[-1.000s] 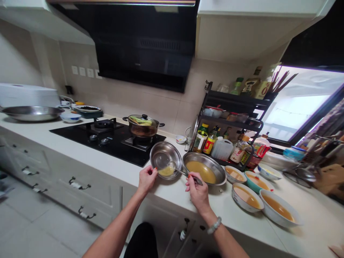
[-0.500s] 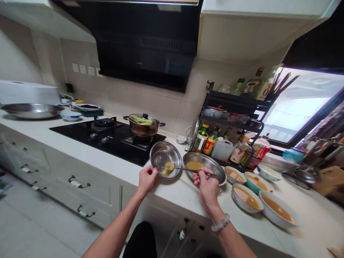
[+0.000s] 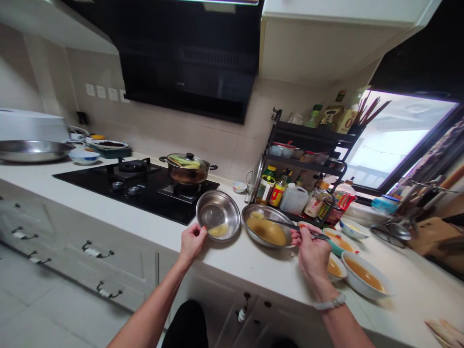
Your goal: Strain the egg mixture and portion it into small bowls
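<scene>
My left hand [image 3: 191, 240] grips the near rim of a tilted steel bowl [image 3: 217, 214] with a little yellow liquid pooled at its low edge. My right hand [image 3: 311, 250] is closed on the handle of a steel ladle [image 3: 281, 223], whose scoop hangs over the far side of a second steel bowl [image 3: 268, 226] full of yellow-brown liquid. Both bowls sit on the white counter [image 3: 250, 263] just right of the black hob [image 3: 137, 186].
Several bowls of brown liquid [image 3: 366, 274] stand right of my right hand. A lidded pot [image 3: 187, 169] sits on the hob. A black rack [image 3: 308, 159] with bottles stands behind the bowls. A wide steel pan [image 3: 31, 151] lies far left. Drawers run below the counter.
The ladle has lifted out of the tilted bowl and swung right over the full bowl. My right hand moved right with it. My left hand still holds the tilted bowl.
</scene>
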Action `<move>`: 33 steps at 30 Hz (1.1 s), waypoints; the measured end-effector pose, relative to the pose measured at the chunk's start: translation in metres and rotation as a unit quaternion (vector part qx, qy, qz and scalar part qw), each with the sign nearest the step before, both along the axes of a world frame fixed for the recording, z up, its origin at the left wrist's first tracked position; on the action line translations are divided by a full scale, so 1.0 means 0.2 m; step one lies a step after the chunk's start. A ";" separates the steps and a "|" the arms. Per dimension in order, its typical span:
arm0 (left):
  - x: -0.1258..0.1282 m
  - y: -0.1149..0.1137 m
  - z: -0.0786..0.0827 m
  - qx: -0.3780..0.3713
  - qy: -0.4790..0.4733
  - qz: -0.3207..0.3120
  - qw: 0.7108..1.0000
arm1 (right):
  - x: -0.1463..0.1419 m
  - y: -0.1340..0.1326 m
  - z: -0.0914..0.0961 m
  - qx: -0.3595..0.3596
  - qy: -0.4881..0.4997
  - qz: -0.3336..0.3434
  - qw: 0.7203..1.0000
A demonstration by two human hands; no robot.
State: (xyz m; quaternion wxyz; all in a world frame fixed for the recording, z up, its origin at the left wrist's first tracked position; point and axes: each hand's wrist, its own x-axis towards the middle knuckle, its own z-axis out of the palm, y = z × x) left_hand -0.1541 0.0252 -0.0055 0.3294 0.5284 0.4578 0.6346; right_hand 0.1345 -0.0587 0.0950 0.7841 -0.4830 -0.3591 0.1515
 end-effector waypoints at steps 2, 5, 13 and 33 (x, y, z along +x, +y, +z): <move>0.00 0.00 0.00 -0.003 -0.006 -0.001 1.000 | 0.06 -0.02 -0.04 -0.017 -0.060 -0.024 0.998; 0.01 -0.01 0.01 -0.006 -0.005 0.001 1.000 | 0.12 -0.05 -0.12 -0.037 -0.189 -0.026 0.981; 0.00 -0.01 0.01 -0.002 -0.002 -0.005 1.000 | 0.04 -0.13 -0.13 0.060 -0.401 0.020 0.914; 0.02 -0.01 -0.01 0.027 0.043 -0.005 0.999 | -0.38 0.04 -0.31 -0.020 -0.266 0.152 0.952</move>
